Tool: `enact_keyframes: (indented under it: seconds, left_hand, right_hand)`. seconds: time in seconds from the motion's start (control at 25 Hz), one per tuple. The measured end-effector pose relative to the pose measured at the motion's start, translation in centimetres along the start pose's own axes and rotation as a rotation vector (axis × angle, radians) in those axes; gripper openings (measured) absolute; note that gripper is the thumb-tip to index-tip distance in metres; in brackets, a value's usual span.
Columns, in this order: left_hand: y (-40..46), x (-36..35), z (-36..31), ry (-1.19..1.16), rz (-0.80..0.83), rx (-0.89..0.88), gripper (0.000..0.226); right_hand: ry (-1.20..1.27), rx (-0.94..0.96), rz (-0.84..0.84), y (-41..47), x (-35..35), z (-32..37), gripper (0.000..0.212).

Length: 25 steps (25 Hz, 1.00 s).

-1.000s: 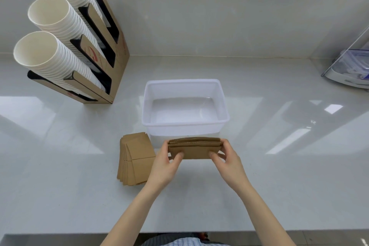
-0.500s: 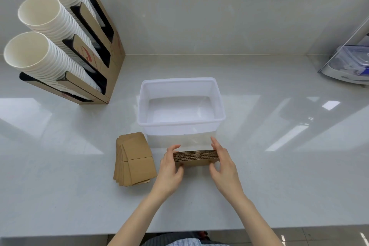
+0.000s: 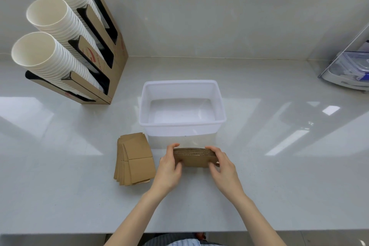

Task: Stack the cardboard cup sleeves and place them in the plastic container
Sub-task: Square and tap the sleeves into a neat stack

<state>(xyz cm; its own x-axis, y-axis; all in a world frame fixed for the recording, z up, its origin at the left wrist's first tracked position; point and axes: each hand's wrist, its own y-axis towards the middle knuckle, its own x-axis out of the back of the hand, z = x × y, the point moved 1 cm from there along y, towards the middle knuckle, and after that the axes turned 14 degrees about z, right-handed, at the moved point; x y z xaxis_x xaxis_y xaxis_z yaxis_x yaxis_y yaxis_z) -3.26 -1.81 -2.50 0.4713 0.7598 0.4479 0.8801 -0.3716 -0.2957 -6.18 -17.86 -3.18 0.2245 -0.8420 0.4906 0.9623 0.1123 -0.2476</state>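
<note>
A squared-up stack of brown cardboard cup sleeves (image 3: 194,157) stands on edge just in front of the plastic container (image 3: 220,104), which is translucent white and has nothing inside. My left hand (image 3: 169,168) grips the stack's left end and my right hand (image 3: 221,166) grips its right end. A second pile of flat sleeves (image 3: 134,159), fanned slightly, lies on the counter to the left of my left hand.
A cardboard rack (image 3: 99,52) with three slanted columns of white paper cups (image 3: 46,54) stands at the back left. A clear-lidded appliance (image 3: 349,70) sits at the far right. The white counter's front edge (image 3: 60,232) runs below my forearms.
The stack between my hands has come down from level with the container's front rim to counter height and tipped so its corrugated edge faces up. Both hands stayed on its ends.
</note>
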Motion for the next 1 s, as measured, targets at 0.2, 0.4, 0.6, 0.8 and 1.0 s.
enact_keyframes:
  seconds: [0.2, 0.4, 0.6, 0.8, 1.0]
  left_hand:
    - [0.4, 1.7, -1.2, -0.097, -0.025, -0.028, 0.025]
    - [-0.4, 4.0, -1.1, -0.286, -0.040, -0.030, 0.022]
    - [-1.5, 5.4, -0.7, -0.478, -0.071, -0.049, 0.021]
    - [-2.3, 7.2, 0.0, -0.522, -0.143, -0.053, 0.020]
    - [-2.5, 9.1, 0.6, -0.515, -0.168, -0.007, 0.030]
  right_hand:
    - [0.071, 0.002, 0.011, -0.1, 0.9, 1.2, 0.038]
    - [0.156, -0.007, 0.109, 0.1, 1.3, 3.4, 0.037]
    - [0.225, -0.008, 0.219, 0.6, 0.5, 5.0, 0.025]
    - [0.246, -0.039, 0.334, 1.2, -0.6, 6.2, 0.016]
    - [0.265, -0.021, 0.397, 2.3, -1.9, 7.6, 0.013]
